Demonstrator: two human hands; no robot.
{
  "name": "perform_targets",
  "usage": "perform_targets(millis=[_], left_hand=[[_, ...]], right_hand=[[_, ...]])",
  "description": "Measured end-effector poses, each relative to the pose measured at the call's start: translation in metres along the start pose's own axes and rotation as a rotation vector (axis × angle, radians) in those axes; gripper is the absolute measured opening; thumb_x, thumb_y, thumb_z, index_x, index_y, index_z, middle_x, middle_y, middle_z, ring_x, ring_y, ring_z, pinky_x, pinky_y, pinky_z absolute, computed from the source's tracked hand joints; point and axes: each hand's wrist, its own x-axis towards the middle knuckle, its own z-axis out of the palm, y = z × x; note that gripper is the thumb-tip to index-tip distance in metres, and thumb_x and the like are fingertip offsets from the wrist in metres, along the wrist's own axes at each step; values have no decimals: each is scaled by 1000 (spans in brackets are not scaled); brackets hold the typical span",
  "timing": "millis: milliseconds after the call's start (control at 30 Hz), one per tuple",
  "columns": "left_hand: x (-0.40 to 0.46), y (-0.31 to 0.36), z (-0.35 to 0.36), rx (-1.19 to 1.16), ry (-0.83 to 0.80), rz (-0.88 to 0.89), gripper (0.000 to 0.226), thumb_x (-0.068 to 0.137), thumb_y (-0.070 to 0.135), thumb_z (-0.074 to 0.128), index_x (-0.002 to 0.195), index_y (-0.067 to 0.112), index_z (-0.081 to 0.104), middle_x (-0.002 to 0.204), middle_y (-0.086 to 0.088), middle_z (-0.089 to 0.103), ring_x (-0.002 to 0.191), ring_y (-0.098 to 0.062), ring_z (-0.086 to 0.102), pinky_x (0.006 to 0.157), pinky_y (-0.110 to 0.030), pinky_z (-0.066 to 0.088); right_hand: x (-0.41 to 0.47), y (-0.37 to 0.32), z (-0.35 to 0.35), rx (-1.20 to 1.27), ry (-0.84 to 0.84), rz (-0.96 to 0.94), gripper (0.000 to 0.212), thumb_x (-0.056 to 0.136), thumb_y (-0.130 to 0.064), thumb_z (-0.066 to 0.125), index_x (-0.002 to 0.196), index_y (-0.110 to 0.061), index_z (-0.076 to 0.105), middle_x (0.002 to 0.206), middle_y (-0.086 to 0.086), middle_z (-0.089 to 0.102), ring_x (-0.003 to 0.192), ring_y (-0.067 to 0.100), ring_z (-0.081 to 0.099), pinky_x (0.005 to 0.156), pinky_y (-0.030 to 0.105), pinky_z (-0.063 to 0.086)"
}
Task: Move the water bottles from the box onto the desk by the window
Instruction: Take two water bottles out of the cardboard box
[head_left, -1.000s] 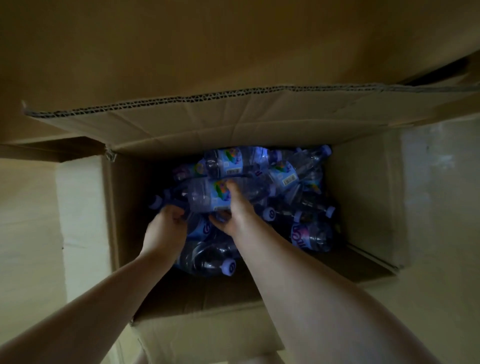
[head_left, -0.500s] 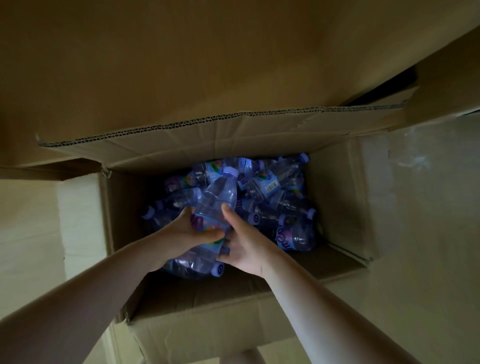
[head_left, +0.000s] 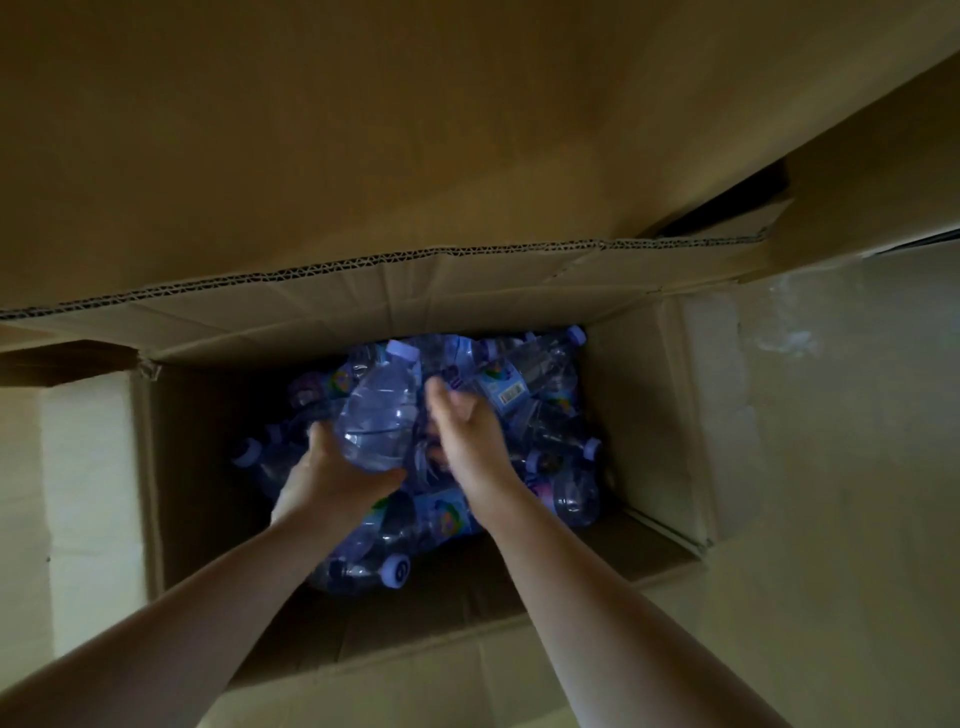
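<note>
Clear, blue-tinted bottles (head_left: 382, 415) are seen, capped in pale lilac (head_left: 402, 348), labelled in blue with rainbow patches (head_left: 449, 512); plain brown box (head_left: 639, 415).

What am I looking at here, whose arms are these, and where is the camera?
There is no machine here. The camera is worn on a person's head and looks forward and down, so the two bare arms reaching in from the bottom edge are that person's own. There is only this one view.

They are reaching into an open cardboard box with its flaps folded out. Inside lies a loose pile of water bottles, clear plastic with pale purple caps and colourful labels, lying at all angles.

The left hand cups the lower end of one bottle, which is raised above the pile with its cap pointing away. The right hand is at that bottle's side with fingers fairly straight; whether it touches is hard to tell. The light is dim, so fine detail is lost.
</note>
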Motion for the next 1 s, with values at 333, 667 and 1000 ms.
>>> perform_targets(millis=[333, 667, 1000], left_hand=[[54, -31, 15, -129, 70, 15, 58, 69, 40, 81, 109, 29, 42, 89, 8, 58, 78, -15, 57, 62, -29, 43], [59, -45, 33, -133, 82, 64, 66, 72, 32, 81, 124, 26, 41, 90, 11, 55, 82, -15, 54, 68, -31, 42], [50, -30, 28, -181, 65, 99, 68, 70, 28, 83, 125, 25, 43, 96, 9, 60, 90, -16, 60, 74, -33, 47]], right_hand=[[117, 21, -34, 21, 522, 365, 101, 86, -54, 64, 150, 1, 9, 153, 22, 24, 135, 39, 36, 105, 46, 36], [130, 40, -51, 118, 496, 304, 77, 84, -43, 71, 140, -2, 37, 137, 17, 50, 124, 33, 52, 95, 35, 43], [114, 68, -55, 118, 304, 253, 64, 53, -48, 81, 108, -19, 65, 117, 11, 65, 98, 29, 66, 81, 47, 59]])
